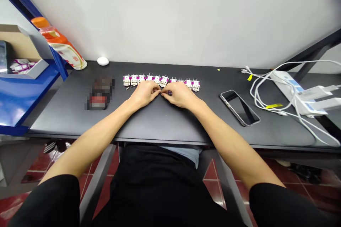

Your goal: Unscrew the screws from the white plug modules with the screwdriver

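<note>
Both grips met fingertip to fingertip: the left hand [144, 94] and right hand [179, 94] were curled, pinching something too small to identify. The row of white-and-purple connectors [161, 80] ran left-right just beyond, on the counter [160, 120].

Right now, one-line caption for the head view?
Both hands, left hand and right hand, meet fingertip to fingertip before a row of white-purple connectors on a black desk.
</note>
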`<state>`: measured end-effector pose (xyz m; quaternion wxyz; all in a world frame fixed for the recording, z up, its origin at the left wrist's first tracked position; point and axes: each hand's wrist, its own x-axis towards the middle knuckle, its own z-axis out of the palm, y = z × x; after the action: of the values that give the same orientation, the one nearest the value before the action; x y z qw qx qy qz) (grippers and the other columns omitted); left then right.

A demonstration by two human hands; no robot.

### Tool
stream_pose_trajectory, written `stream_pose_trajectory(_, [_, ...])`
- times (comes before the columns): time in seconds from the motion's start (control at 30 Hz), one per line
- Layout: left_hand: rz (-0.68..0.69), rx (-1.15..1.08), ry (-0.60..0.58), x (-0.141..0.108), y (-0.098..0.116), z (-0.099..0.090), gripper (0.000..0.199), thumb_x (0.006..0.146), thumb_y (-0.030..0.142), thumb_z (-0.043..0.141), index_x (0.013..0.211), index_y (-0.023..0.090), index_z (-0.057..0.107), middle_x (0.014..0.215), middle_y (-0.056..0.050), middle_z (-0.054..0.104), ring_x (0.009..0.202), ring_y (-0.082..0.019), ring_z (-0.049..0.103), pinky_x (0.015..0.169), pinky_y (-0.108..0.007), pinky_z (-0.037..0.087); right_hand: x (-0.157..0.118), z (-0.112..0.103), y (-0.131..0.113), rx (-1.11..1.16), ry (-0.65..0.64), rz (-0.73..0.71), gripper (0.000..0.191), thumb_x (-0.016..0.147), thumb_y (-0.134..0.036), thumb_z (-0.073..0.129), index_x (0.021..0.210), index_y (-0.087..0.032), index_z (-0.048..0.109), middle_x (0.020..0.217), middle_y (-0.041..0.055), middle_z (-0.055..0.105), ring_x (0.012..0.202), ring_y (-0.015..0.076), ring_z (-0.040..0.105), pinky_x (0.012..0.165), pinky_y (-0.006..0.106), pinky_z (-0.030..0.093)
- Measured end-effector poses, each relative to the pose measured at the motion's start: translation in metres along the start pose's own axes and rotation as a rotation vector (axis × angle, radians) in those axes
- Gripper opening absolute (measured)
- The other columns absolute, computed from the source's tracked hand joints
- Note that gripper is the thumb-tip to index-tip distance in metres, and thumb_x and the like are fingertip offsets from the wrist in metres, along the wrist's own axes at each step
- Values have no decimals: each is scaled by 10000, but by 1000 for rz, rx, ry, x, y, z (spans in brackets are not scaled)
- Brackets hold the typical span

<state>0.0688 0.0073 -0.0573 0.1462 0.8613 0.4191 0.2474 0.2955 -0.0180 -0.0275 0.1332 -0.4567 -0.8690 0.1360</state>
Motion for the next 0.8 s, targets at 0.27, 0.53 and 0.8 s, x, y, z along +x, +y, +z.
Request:
stream_pose_trajectory(0.27, [41, -25, 15, -2, 0, -3, 165, 1006, 200, 666, 1023, 190, 830, 891, -54, 809, 799, -217, 711, 867, -371, 593, 6, 2, -2, -36, 61, 81, 249, 1080, -194, 608, 1101, -231, 854, 1154, 105, 888, 1059, 314, 790, 875, 409, 527])
stream_pose_trajectory(0.53, [75, -40, 11, -5, -1, -10, 144, 996, 249, 694, 949, 199, 821, 849, -49, 766, 785, -210, 695, 840, -363, 588, 0, -8, 12, -16, 232, 102, 253, 1065, -235, 612, 1162, -227, 845, 1198, 112, 849, 1078, 304, 776, 927, 425, 559])
stream_pose_trajectory(0.8, [110, -57, -60, -8, -1, -7, 292, 1073, 338, 640, 1174, 211, 883, 1128, -104, 819, 936, -247, 740, 977, -435, 617, -3, -12, 22, -136, 193, 307, 363, 1103, -410, 631, 1377, -238, 796, 1393, 167, 768, 1018, 362, 743, 888, 506, 559])
